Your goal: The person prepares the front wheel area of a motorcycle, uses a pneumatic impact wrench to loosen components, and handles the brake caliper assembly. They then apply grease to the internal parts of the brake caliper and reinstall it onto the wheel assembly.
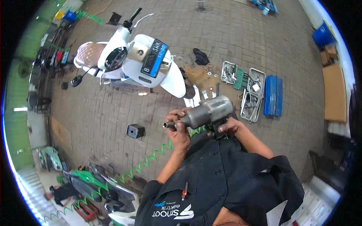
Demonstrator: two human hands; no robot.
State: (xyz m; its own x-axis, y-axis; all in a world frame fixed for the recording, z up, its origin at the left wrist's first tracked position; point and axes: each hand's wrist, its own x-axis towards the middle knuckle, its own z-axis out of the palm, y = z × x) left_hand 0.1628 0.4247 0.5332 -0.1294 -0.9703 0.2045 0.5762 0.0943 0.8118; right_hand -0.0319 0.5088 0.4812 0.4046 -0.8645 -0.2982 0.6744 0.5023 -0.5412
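Observation:
Held across my front is a grey air impact wrench (205, 113) with its nose pointing left. My left hand (178, 126) is closed around the nose end, fingers at the dark socket (168, 125) that sticks out past them. My right hand (230, 126) grips the handle beneath the motor housing; its trigger side is partly hidden. A green coiled air hose (162, 150) runs from near the handle toward the lower left. Ahead of my left hand stands a white scooter (175, 81), its front wheel near white strips (196, 96) on the paving.
To the right lie metal trays of tools (257, 107), a green case (240, 79) and a blue toolbox (273, 96). A small black box (135, 131) sits on the paving at left. A black cloth (201, 56) lies beyond. Another person (62, 194) and more scooters are at lower left.

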